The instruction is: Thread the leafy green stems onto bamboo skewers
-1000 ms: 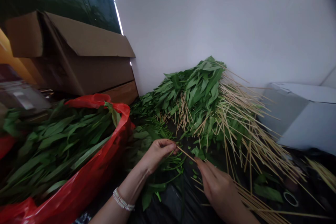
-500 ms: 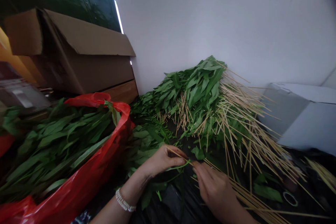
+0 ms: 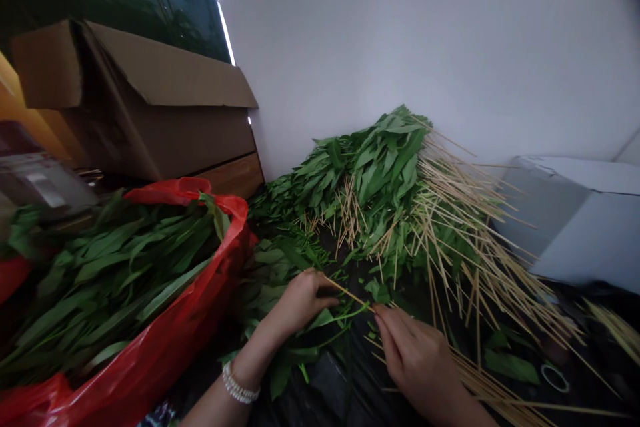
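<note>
A thin bamboo stick (image 3: 346, 291) slants between my two hands above the black plastic sheet. My left hand (image 3: 303, 301), a pearl bracelet at its wrist, is closed around the stick's upper left part. Fingertips of my right hand (image 3: 413, 347) pinch the stick lower down, together with the tip of a green leaf stem (image 3: 356, 313). That stem runs left beneath the stick toward leaves under my left hand. A bundle of loose bamboo sticks (image 3: 487, 383) lies under and right of my right wrist. My fingers hide both ends of the held stick.
Beyond my hands is a heap of leafy stems on sticks (image 3: 395, 160). On the left sits a red plastic bag (image 3: 233, 247) full of long leaves, with a cardboard box (image 3: 190, 137) behind. A white box (image 3: 590, 220) and a tape ring (image 3: 555, 378) are at right.
My left hand has shifted slightly left and up along the stick, so more of it shows between my hands. My right hand has moved slightly right, still pinching.
</note>
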Demonstrator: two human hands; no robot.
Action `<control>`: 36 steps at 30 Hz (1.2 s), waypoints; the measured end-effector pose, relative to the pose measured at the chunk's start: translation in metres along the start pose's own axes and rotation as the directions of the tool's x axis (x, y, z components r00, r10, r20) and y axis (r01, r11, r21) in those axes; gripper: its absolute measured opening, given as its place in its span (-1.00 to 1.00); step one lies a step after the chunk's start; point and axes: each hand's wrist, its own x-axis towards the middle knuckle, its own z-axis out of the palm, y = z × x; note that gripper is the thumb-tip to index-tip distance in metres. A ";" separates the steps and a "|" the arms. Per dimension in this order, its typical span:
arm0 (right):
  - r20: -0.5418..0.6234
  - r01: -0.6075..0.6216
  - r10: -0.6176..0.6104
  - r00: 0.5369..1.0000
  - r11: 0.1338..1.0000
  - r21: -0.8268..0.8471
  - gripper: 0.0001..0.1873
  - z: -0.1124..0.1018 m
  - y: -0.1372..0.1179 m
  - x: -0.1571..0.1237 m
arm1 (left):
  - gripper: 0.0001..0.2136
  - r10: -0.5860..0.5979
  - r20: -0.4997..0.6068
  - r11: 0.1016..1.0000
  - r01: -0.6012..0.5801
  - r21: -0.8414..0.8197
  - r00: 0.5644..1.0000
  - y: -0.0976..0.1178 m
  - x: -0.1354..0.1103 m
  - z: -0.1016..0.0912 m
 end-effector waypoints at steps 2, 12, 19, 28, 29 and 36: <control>0.007 -0.002 0.002 1.000 1.000 -0.001 -0.77 -0.001 0.000 0.001 | -0.85 0.028 0.027 0.999 -0.028 0.018 0.999 0.000 -0.001 0.000; 0.029 -0.037 0.038 0.999 0.999 -0.028 -0.73 0.001 0.001 -0.001 | -0.85 -0.156 -0.180 0.908 0.069 -0.412 0.971 0.007 0.003 -0.007; 0.063 -0.071 0.072 0.995 0.997 -0.025 -0.72 0.003 0.004 -0.003 | -0.70 -0.398 -0.062 0.493 0.157 -0.856 0.915 0.006 0.002 -0.009; 0.042 -0.074 0.076 0.996 0.996 -0.059 -0.72 0.004 0.005 -0.003 | -0.70 -0.371 0.022 0.345 0.159 -0.925 0.929 0.008 0.001 -0.009; 0.041 -0.072 0.074 0.996 0.996 -0.060 -0.72 0.004 0.005 -0.003 | -0.70 -0.357 0.029 0.361 0.166 -0.918 0.934 0.009 0.001 -0.009; 0.049 -0.081 0.085 0.995 0.995 -0.066 -0.71 0.003 0.004 -0.001 | -0.66 -0.293 0.000 0.533 0.163 -0.830 0.956 0.013 -0.001 -0.012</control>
